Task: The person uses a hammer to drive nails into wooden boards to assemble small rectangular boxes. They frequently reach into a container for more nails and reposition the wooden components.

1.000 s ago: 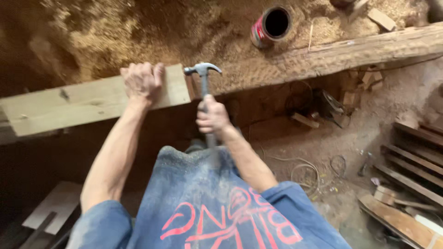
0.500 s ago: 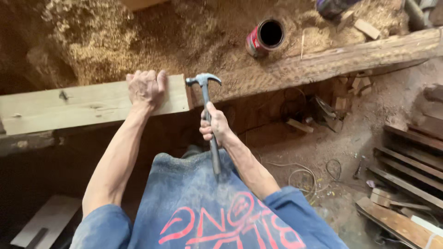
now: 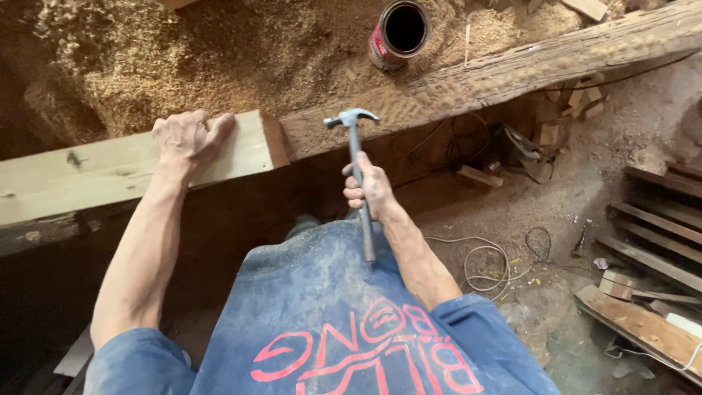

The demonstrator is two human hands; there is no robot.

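On the pale beam (image 3: 110,172), the left hand (image 3: 189,139) is laid flat, fingers spread. A hammer (image 3: 356,164) is gripped upright by the right hand (image 3: 371,189), beside the beam's end.

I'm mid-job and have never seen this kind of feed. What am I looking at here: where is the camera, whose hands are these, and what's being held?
The one view comes from a camera on a person's head, looking down over their blue shirt. Both bare hands are theirs. The left hand rests flat on the end of a pale wooden beam. The right hand grips a metal claw hammer by its handle, head up, near an older rough beam. Sawdust and an open red can lie behind.
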